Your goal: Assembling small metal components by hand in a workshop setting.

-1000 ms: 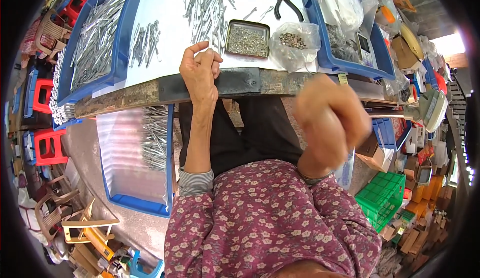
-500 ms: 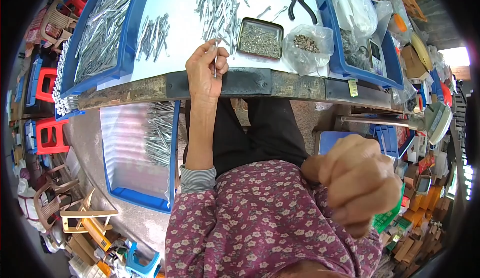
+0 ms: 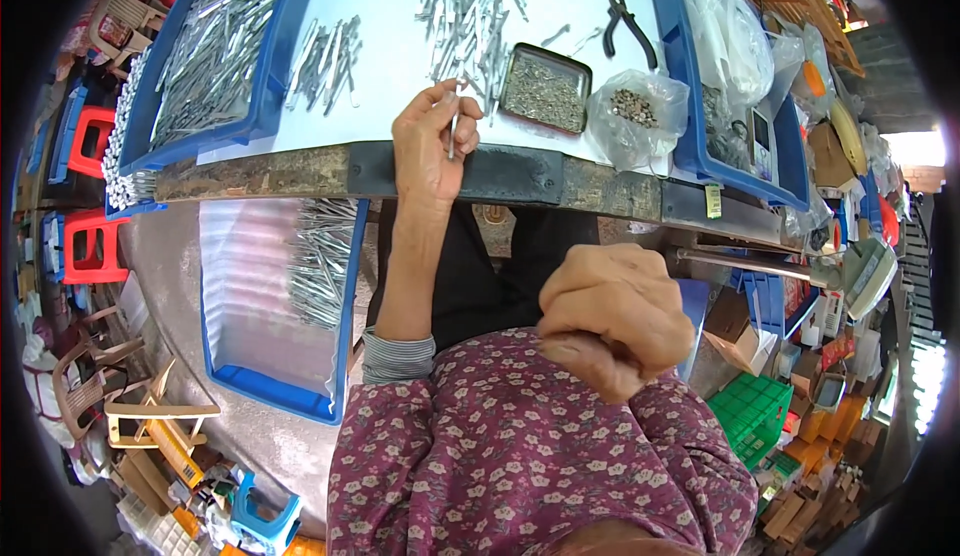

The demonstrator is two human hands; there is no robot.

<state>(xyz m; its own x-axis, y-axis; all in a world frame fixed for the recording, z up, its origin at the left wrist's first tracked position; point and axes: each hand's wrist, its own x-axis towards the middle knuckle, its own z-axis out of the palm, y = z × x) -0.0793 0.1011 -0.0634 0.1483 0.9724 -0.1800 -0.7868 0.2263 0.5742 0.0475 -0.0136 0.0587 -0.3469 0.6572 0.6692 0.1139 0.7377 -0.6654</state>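
My left hand (image 3: 428,146) is at the table's front edge, its fingers pinching a thin silvery metal rod (image 3: 454,136) held upright. Just beyond it lies a loose pile of similar metal rods (image 3: 470,21), and a smaller bunch (image 3: 325,61) is further left. To its right is a shallow dark-rimmed tin (image 3: 545,91) of tiny metal parts. Beside the tin, a clear plastic bag (image 3: 655,116) holds small brownish parts. My right hand (image 3: 615,321) is raised in front of my body, fingers curled closed; whatever they may hold is hidden.
Black-handled pliers (image 3: 630,31) lie at the back right. Blue trays flank the work surface: the left tray (image 3: 262,86) is full of rods, the right tray (image 3: 700,161) holds plastic bags. Below the table, another blue tray (image 3: 270,391) contains more rods. A green crate (image 3: 750,416) stands at the right.
My right hand has moved left toward the middle of my body, still curled. My left hand keeps its pinch on the rod. The view has shifted slightly, so the table appears further right.
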